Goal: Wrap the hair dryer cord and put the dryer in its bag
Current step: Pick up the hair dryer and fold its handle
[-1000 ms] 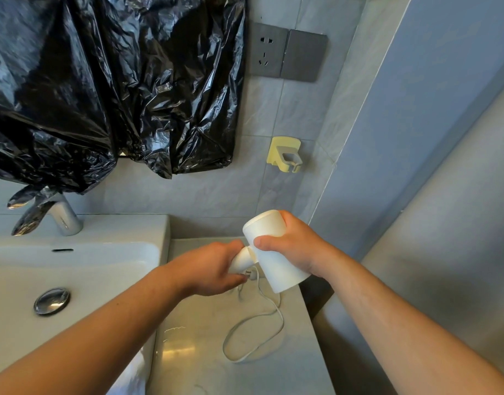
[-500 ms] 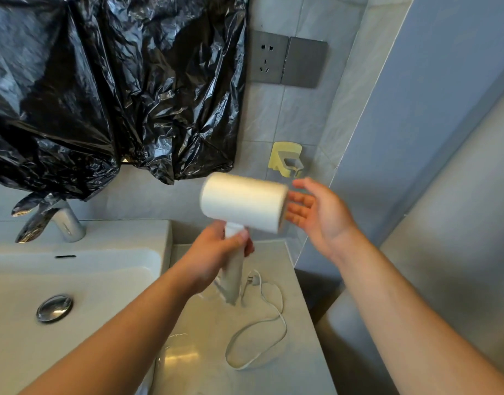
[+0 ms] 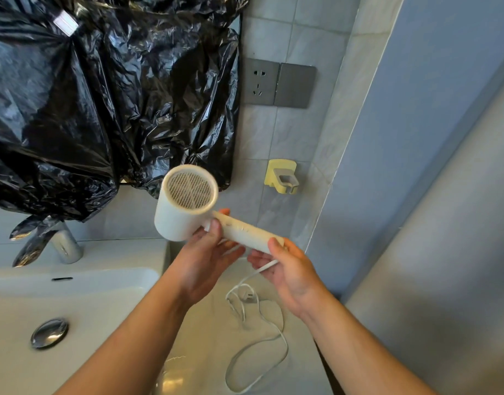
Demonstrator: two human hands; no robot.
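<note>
A white hair dryer (image 3: 185, 212) is held above the counter, its grille end facing me and its handle (image 3: 249, 233) pointing right. My left hand (image 3: 206, 258) pinches the dryer where handle meets barrel. My right hand (image 3: 288, 269) grips the far end of the handle, where the cord leaves it. The white cord (image 3: 262, 337) hangs down and lies in loose loops on the counter, with its plug (image 3: 246, 296) among them. No storage bag for the dryer is in view.
A white sink (image 3: 74, 303) with a chrome drain (image 3: 49, 332) and tap (image 3: 65, 246) lies to the left. Black plastic sheeting (image 3: 102, 95) covers the wall above. A grey socket (image 3: 259, 82) and a yellow wall holder (image 3: 282, 176) are on the tiled wall.
The dryer has been turned so its grille faces me and the handle points right. My right hand, open beside the barrel before, now grips the handle end. My left hand has shifted to the handle joint.
</note>
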